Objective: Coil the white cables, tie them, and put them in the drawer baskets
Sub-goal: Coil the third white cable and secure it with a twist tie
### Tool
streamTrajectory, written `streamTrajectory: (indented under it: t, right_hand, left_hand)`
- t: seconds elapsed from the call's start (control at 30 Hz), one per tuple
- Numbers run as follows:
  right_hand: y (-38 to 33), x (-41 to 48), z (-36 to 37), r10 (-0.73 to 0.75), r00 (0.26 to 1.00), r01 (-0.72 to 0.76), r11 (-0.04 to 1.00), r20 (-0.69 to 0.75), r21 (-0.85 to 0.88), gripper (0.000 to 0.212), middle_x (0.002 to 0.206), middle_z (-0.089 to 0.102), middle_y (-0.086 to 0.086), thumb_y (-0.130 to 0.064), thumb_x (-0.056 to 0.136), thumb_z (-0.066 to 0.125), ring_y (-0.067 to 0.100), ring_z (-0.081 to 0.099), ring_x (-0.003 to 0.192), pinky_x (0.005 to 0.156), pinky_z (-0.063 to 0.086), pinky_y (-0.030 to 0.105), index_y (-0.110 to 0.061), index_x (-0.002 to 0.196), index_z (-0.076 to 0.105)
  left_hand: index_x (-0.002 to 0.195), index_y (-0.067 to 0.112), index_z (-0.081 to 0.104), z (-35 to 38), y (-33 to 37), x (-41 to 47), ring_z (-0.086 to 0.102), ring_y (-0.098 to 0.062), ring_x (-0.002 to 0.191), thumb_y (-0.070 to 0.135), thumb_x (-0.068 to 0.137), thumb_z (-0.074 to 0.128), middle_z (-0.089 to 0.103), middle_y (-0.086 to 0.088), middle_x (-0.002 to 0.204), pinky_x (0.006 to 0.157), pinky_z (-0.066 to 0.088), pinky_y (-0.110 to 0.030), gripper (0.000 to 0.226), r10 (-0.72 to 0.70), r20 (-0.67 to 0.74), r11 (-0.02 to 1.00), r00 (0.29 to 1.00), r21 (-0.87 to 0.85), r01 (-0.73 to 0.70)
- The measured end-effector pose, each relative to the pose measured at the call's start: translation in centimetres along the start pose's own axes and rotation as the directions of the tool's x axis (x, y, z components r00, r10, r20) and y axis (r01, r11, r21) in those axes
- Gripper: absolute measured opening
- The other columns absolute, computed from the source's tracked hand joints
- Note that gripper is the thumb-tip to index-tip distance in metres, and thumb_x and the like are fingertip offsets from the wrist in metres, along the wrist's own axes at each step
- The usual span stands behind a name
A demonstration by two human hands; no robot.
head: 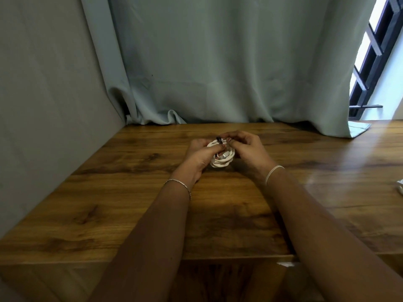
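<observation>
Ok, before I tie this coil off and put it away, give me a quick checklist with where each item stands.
1. Coil wound up: ok, the white cable coil sits as a compact bundle above the wooden table.
2. Coil held: ok, left hand grips it.
3. Tie at the coil: ok, right hand works a dark tie at its top.
4. Tie fastened: cannot tell, fingers cover it.
5. Loose ends tucked: cannot tell.
6. Drawer basket ready: cannot tell, none in view.

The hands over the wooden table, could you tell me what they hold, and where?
Left hand grips the coiled white cable by its left side; right hand pinches its top.
</observation>
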State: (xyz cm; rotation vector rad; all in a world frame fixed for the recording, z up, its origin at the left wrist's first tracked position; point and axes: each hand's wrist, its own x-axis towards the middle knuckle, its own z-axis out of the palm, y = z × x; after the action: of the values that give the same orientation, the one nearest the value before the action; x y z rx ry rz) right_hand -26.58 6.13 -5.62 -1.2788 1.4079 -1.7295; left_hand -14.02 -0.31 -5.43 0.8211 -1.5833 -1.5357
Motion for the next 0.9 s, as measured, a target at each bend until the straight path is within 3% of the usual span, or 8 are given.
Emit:
streamTrajectory:
  t: [0.07, 0.13, 0.27, 0.37, 0.47, 0.53, 0.73, 0.9]
  right_hand:
    - [0.2, 0.4, -0.2, 0.006, 0.999, -0.006, 1.000, -0.034, -0.003, 0.021, 0.101, 0.072, 0.012, -0.001, 0.091, 0.057, 0.028, 0.069, 0.096, 0.088, 0.055, 0.042, -0.014, 0.095, 0.073]
    - [0.5, 1.1, -0.2, 0.000, 0.999, -0.003, 0.998, -0.042, -0.065, 0.022, 0.098, 0.073, 0.009, -0.001, 0.090, 0.058, 0.022, 0.070, 0.091, 0.081, 0.055, 0.035, -0.017, 0.092, 0.073]
    - [0.7, 4.4, 0.4, 0.048, 0.997, -0.052, 0.997, -0.062, -0.053, 0.018, 0.097, 0.070, 0.018, 0.005, 0.090, 0.055, 0.028, 0.069, 0.086, 0.078, 0.058, 0.035, 0.004, 0.104, 0.067]
    - [0.7, 6.9, 0.8, 0.076, 0.993, -0.076, 0.997, -0.091, 0.009, 0.017, 0.089, 0.069, 0.018, 0.007, 0.090, 0.053, 0.025, 0.068, 0.075, 0.067, 0.056, 0.031, 0.005, 0.101, 0.065]
    - [1.8, 7.7, 0.6, 0.110, 0.989, -0.108, 0.994, -0.097, 0.018, 0.012, 0.094, 0.070, 0.019, 0.001, 0.090, 0.059, 0.031, 0.070, 0.084, 0.078, 0.058, 0.040, -0.003, 0.095, 0.069]
    - [2.4, 7.7, 0.3, 0.116, 0.985, -0.117, 0.993, -0.126, 0.000, 0.012, 0.098, 0.070, 0.019, -0.005, 0.087, 0.064, 0.035, 0.070, 0.091, 0.085, 0.056, 0.050, -0.011, 0.090, 0.073]
    - [0.3, 5.7, 0.0, 0.184, 0.963, -0.186, 0.982, -0.195, 0.005, 0.013, 0.098, 0.074, 0.010, -0.016, 0.085, 0.065, 0.031, 0.069, 0.097, 0.088, 0.054, 0.055, -0.020, 0.092, 0.076]
    - [-3.2, 3.8, -0.6, 0.225, 0.948, -0.256, 0.959, -0.223, -0.121, 0.019, 0.101, 0.074, 0.007, -0.008, 0.089, 0.062, 0.024, 0.070, 0.095, 0.088, 0.055, 0.049, -0.014, 0.104, 0.073]
  left_hand:
    - [0.091, 0.006, 0.068, 0.3, -0.3, 0.8, 0.069, -0.016, 0.068, 0.009, 0.079, 0.075, 0.072, -0.008, 0.078, 0.060, 0.054, -0.025, 0.014, 0.024, 0.008, 0.998, 1.000, 0.055, -0.025]
    - [0.093, 0.005, 0.067, 0.3, -0.6, 1.9, 0.068, -0.015, 0.069, 0.008, 0.079, 0.075, 0.071, -0.009, 0.081, 0.060, 0.052, -0.024, 0.016, 0.021, 0.023, 0.994, 1.000, 0.103, -0.024]
    - [0.087, 0.008, 0.065, 0.2, 0.0, 5.1, 0.070, -0.027, 0.083, 0.007, 0.085, 0.069, 0.071, -0.018, 0.092, 0.077, 0.056, -0.035, 0.004, -0.029, 0.045, 0.992, 0.999, 0.127, 0.023]
    - [0.082, 0.011, 0.062, 0.0, 0.6, 8.3, 0.068, -0.032, 0.087, 0.007, 0.086, 0.066, 0.070, -0.021, 0.093, 0.081, 0.055, -0.041, 0.007, -0.043, 0.047, 0.989, 0.998, 0.147, 0.035]
    - [0.081, 0.012, 0.058, -0.1, 0.2, 9.9, 0.064, -0.019, 0.069, 0.004, 0.086, 0.063, 0.066, -0.008, 0.077, 0.062, 0.051, -0.026, 0.010, -0.063, 0.060, 0.977, 0.996, 0.209, 0.049]
    - [0.089, 0.005, 0.061, 0.1, 0.1, 9.9, 0.062, -0.017, 0.068, 0.003, 0.084, 0.065, 0.065, -0.005, 0.075, 0.057, 0.047, -0.023, 0.006, -0.063, 0.044, 0.975, 0.997, 0.218, 0.052]
    - [0.109, 0.003, 0.066, 1.1, 1.6, 7.9, 0.069, -0.024, 0.092, 0.008, 0.078, 0.072, 0.072, -0.010, 0.102, 0.079, 0.054, -0.032, 0.032, -0.167, 0.046, 0.976, 0.985, 0.147, 0.158]
    - [0.102, 0.006, 0.065, 1.7, 4.7, 5.2, 0.064, -0.010, 0.075, 0.000, 0.079, 0.073, 0.067, 0.000, 0.085, 0.065, 0.052, -0.021, 0.025, -0.278, 0.035, 0.961, 0.960, 0.021, 0.277]
